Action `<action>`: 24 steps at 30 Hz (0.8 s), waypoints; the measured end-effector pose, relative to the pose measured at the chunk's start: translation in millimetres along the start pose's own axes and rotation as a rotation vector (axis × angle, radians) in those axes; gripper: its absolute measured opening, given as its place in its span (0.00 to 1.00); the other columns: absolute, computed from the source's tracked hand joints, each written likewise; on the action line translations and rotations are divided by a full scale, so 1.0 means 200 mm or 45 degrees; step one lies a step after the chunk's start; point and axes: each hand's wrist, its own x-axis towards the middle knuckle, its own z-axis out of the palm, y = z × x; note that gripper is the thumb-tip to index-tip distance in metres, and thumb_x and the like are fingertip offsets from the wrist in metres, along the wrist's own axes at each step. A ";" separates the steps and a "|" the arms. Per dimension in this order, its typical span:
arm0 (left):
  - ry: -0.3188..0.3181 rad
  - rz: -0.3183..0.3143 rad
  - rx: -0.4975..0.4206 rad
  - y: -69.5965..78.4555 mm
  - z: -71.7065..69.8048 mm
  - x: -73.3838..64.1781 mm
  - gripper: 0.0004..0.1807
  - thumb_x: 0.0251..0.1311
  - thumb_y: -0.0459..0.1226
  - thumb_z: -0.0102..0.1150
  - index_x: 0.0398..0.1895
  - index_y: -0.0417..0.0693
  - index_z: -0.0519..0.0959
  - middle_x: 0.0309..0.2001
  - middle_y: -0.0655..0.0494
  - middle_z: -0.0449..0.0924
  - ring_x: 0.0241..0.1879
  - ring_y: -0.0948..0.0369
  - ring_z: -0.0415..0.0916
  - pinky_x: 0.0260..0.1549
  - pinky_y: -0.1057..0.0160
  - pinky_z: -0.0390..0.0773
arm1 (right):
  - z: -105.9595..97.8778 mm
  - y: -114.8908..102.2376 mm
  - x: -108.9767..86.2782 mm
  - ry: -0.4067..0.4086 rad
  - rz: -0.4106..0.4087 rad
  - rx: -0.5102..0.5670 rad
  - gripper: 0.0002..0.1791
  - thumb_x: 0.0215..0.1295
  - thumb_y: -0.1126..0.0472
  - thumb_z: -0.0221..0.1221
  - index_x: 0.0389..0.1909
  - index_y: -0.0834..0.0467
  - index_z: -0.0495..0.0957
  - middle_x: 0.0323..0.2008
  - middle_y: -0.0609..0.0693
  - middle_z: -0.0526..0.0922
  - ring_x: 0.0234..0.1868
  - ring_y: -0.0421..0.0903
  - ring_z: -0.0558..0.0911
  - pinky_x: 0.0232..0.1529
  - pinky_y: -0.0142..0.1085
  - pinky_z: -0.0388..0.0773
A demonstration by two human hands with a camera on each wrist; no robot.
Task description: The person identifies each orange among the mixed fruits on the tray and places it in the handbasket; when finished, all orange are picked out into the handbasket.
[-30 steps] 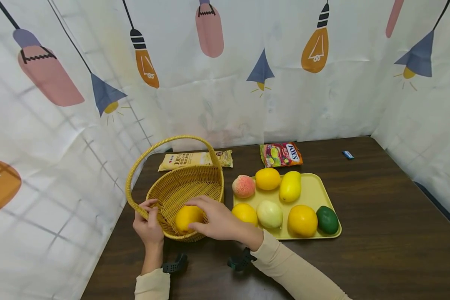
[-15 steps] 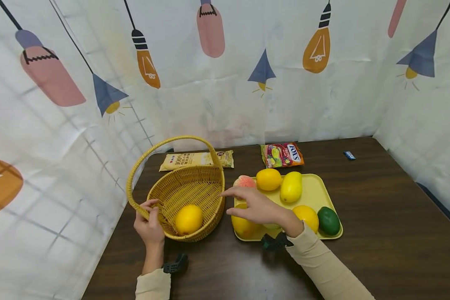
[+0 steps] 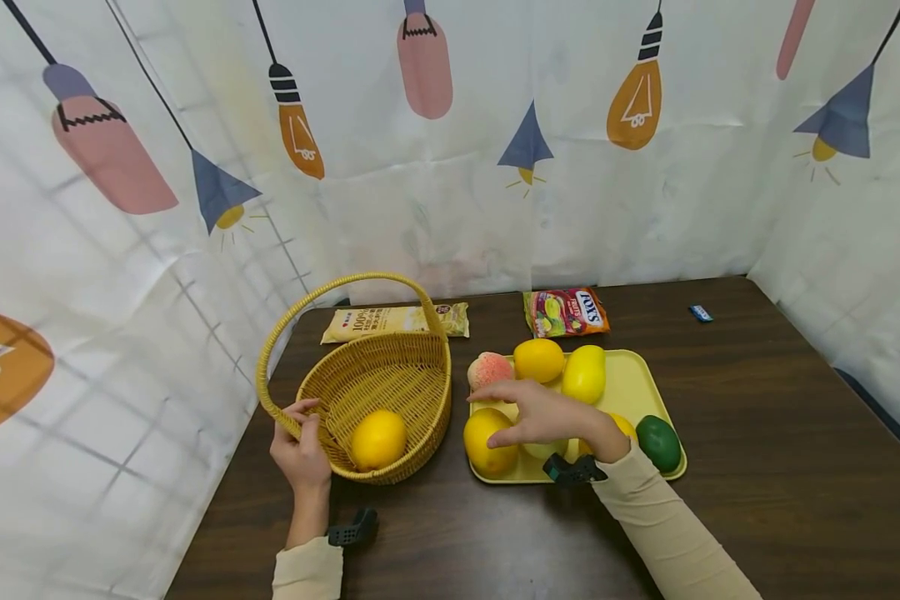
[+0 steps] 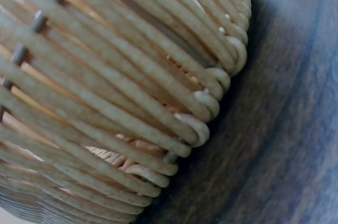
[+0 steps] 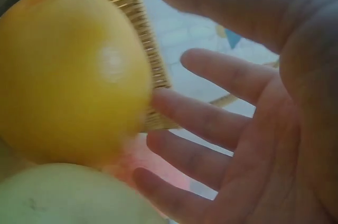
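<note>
My left hand (image 3: 300, 450) grips the wicker basket (image 3: 427, 417) at its left rim, by the foot of the handle. In the left wrist view the woven wall (image 4: 105, 76) fills much of the frame, above the dark wood. One yellow-orange fruit (image 3: 378, 440) lies inside the basket. My right hand (image 3: 551, 417) is over the yellow tray (image 3: 633, 375), fingers spread and nothing in its grasp. Close to its thumb and fingertips sits a large yellow-orange fruit (image 5: 74, 76), with a pale green fruit (image 5: 68, 197) beside it, partly hidden by the hand in the head view.
The tray also bears a peach (image 3: 489, 369), a lemon-like fruit (image 3: 538, 360), a long yellow fruit (image 3: 585, 375), a dark green fruit (image 3: 657, 443) and a half-hidden orange one. Behind lie a cream packet (image 3: 378, 322), a candy bag (image 3: 567, 312) and a small blue wrapper (image 3: 701, 313).
My right hand has let go of the yellow-orange fruit in the basket and moved right, over the tray's left part. The left hand keeps its hold on the basket.
</note>
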 end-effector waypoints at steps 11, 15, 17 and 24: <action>0.013 -0.014 -0.005 -0.10 -0.01 0.02 0.08 0.59 0.21 0.48 0.23 0.25 0.65 0.38 0.36 0.81 0.11 0.64 0.53 0.15 0.66 0.51 | 0.05 0.03 0.04 -0.125 0.063 -0.157 0.42 0.52 0.43 0.70 0.67 0.53 0.69 0.64 0.44 0.72 0.61 0.43 0.71 0.63 0.44 0.66; 0.017 -0.014 -0.025 -0.12 -0.01 0.03 0.08 0.58 0.21 0.47 0.23 0.25 0.64 0.38 0.36 0.81 0.11 0.64 0.53 0.15 0.66 0.50 | 0.07 0.05 0.05 -0.140 0.057 -0.268 0.44 0.50 0.41 0.71 0.68 0.50 0.68 0.64 0.42 0.71 0.58 0.40 0.72 0.59 0.41 0.69; 0.016 -0.018 -0.038 -0.12 -0.01 0.03 0.08 0.58 0.21 0.47 0.23 0.25 0.64 0.38 0.38 0.81 0.10 0.65 0.53 0.14 0.66 0.49 | 0.07 0.05 0.05 -0.146 0.051 -0.282 0.45 0.49 0.42 0.72 0.68 0.49 0.68 0.64 0.42 0.71 0.57 0.41 0.73 0.58 0.41 0.69; 0.015 -0.028 -0.032 -0.12 -0.01 0.02 0.07 0.59 0.21 0.48 0.24 0.24 0.65 0.38 0.39 0.82 0.12 0.64 0.56 0.16 0.66 0.51 | 0.07 0.06 0.04 -0.156 0.024 -0.345 0.48 0.46 0.43 0.73 0.69 0.50 0.66 0.64 0.44 0.70 0.54 0.42 0.73 0.56 0.42 0.71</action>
